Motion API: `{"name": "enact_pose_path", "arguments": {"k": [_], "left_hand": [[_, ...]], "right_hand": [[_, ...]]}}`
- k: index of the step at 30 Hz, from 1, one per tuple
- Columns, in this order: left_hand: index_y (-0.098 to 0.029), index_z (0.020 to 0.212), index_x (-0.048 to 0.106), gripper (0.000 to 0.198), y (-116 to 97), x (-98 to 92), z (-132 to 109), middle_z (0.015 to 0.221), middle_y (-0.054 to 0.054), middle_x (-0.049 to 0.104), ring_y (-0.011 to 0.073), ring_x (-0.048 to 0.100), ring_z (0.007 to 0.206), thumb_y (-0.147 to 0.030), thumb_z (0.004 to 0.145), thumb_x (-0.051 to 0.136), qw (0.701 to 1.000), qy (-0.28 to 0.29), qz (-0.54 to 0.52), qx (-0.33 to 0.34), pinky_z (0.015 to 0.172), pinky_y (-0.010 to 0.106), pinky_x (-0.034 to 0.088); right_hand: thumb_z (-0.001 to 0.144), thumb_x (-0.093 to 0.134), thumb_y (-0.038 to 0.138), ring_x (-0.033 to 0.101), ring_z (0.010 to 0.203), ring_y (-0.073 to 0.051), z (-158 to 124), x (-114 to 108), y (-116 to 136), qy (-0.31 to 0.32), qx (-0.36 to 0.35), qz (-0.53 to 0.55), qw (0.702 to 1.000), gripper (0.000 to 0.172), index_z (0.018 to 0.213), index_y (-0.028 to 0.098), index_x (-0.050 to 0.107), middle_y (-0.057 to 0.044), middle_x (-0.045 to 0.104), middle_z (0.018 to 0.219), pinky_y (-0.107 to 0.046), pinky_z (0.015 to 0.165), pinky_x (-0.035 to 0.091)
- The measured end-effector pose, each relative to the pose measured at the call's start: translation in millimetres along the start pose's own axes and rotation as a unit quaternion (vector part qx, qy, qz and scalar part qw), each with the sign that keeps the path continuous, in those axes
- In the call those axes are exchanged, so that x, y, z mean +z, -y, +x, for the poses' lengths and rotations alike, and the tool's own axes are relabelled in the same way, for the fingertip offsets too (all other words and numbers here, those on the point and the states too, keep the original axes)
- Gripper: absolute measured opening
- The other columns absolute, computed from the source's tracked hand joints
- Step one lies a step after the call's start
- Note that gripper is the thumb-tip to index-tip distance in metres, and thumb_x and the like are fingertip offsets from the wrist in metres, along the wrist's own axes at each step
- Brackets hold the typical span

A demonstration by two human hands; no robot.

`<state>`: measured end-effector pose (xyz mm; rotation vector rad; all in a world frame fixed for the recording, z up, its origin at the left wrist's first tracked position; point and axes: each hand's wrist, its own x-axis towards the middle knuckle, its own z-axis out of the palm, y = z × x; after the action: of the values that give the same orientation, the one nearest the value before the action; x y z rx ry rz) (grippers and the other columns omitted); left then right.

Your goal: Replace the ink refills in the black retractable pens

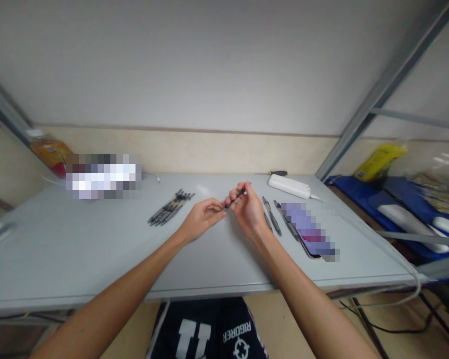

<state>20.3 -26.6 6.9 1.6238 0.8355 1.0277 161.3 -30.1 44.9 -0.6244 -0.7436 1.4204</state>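
A dark pen [235, 199] is held in the air above the desk, slanting up to the right between my two hands. My left hand [204, 219] pinches its lower left end with thumb and fingertips. Curled fingers of my right hand [250, 209] close round the upper part and hide some of it. To the left lies a row of several grey and black pens [170, 209], side by side. Beside my right wrist are more pens, among them a grey pen [272, 217] and another pen [286, 222] next to the phone.
A phone [314, 256], mostly blurred out, lies on the desk [217, 264] at the right. Behind it are a white power strip [290, 186] with a cable and a screwdriver [279, 173]. At the back left stand an orange drink bottle [50, 149] and a pixelated object. Metal posts frame the desk.
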Motion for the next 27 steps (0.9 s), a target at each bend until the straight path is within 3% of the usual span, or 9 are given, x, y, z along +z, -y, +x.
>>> {"name": "enact_pose_path", "arguments": {"k": [2,5,8,11,13,19,24,27], "left_hand": [[-0.015,0.089,0.059,0.028,-4,0.2,-1,0.084,0.004,0.064,0.0133,0.059,0.076,-0.039,0.075,0.062,0.999,-0.011,0.036,0.018,0.068,0.025,0.045],[-0.016,0.09,0.059,0.027,-8,-4.3,0,0.08,0.003,0.064,0.0145,0.059,0.077,-0.041,0.082,0.052,0.989,-0.073,0.125,0.037,0.071,0.026,0.045],[-0.017,0.08,0.059,0.025,-5,-13.9,2,0.076,0.003,0.064,0.0156,0.058,0.074,-0.039,0.083,0.048,0.945,-0.149,0.279,0.08,0.071,0.028,0.044],[-0.017,0.077,0.058,0.023,1,-23.7,4,0.073,0.004,0.062,0.0175,0.055,0.075,-0.035,0.085,0.044,0.892,-0.184,0.399,0.104,0.075,0.032,0.043],[-0.017,0.077,0.057,0.021,3,-28.0,4,0.075,0.005,0.062,0.0193,0.054,0.079,-0.031,0.085,0.043,0.863,-0.181,0.461,0.101,0.078,0.034,0.042],[-0.018,0.088,0.058,0.017,0,-30.0,1,0.091,0.009,0.061,0.0261,0.048,0.094,-0.026,0.082,0.046,0.784,-0.182,0.593,0.019,0.08,0.039,0.04],[-0.017,0.097,0.058,0.023,-3,-29.9,-1,0.104,0.011,0.057,0.0293,0.045,0.102,-0.025,0.08,0.046,0.748,-0.192,0.634,-0.036,0.08,0.042,0.038],[-0.017,0.1,0.058,0.026,-4,-31.0,-1,0.106,0.012,0.056,0.0298,0.044,0.104,-0.024,0.079,0.045,0.742,-0.188,0.641,-0.058,0.081,0.044,0.038]], "right_hand": [[0.085,0.04,0.051,0.034,0.037,-0.008,1,6,9,0.008,0.037,0.065,0.997,0.033,0.069,0.022,0.042,0.009,0.033,0.045,-0.02,0.042,0.035],[0.086,0.028,0.055,0.016,0.032,-0.007,7,11,26,0.004,0.072,0.106,0.992,0.044,0.059,0.021,0.037,0.01,0.021,0.04,-0.018,0.032,0.018],[0.086,0.028,0.042,0.008,0.031,-0.007,13,12,40,-0.024,0.102,0.112,0.988,0.039,0.053,0.021,0.03,0.01,0.014,0.037,-0.019,0.03,0.01],[0.083,0.029,0.033,0.005,0.032,-0.007,16,12,48,-0.031,0.116,0.11,0.987,0.035,0.05,0.021,0.027,0.01,0.01,0.037,-0.019,0.03,0.008],[0.082,0.029,0.037,0.005,0.032,-0.007,16,12,50,-0.019,0.119,0.112,0.986,0.035,0.05,0.022,0.027,0.01,0.011,0.038,-0.019,0.03,0.008],[0.081,0.03,0.032,0.005,0.033,-0.007,17,13,53,-0.016,0.134,0.111,0.985,0.033,0.05,0.021,0.026,0.01,0.01,0.038,-0.019,0.031,0.008],[0.083,0.03,0.045,0.007,0.032,-0.007,17,14,56,-0.008,0.131,0.102,0.986,0.041,0.049,0.022,0.027,0.01,0.012,0.038,-0.019,0.03,0.009],[0.083,0.029,0.038,0.007,0.032,-0.007,17,13,58,-0.01,0.131,0.103,0.986,0.038,0.049,0.021,0.027,0.01,0.011,0.038,-0.019,0.031,0.009]]}}
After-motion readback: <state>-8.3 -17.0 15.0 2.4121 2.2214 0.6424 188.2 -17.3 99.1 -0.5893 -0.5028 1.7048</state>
